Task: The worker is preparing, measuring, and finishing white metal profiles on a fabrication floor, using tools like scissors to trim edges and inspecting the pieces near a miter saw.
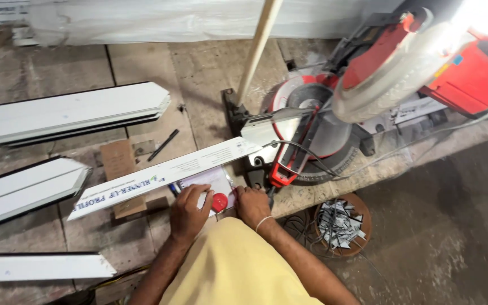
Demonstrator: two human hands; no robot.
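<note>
My left hand [189,210] rests flat on a white sheet of paper [213,181] on the workbench, fingers spread, just below a long white profile strip [162,174] lying diagonally. My right hand [251,204] is closed beside a small round red object [219,201], touching the bench edge near the red base of a mitre saw [312,133]. Whether the right hand grips anything is hidden. The strip's right end reaches the saw table.
Stacks of cut white profiles [72,110] lie at the left, with more pieces [24,186] below. A black pen [163,144] and cardboard piece [117,160] sit on the bench. A round basket of offcuts [341,224] stands on the floor at right. A wooden pole [258,45] leans behind.
</note>
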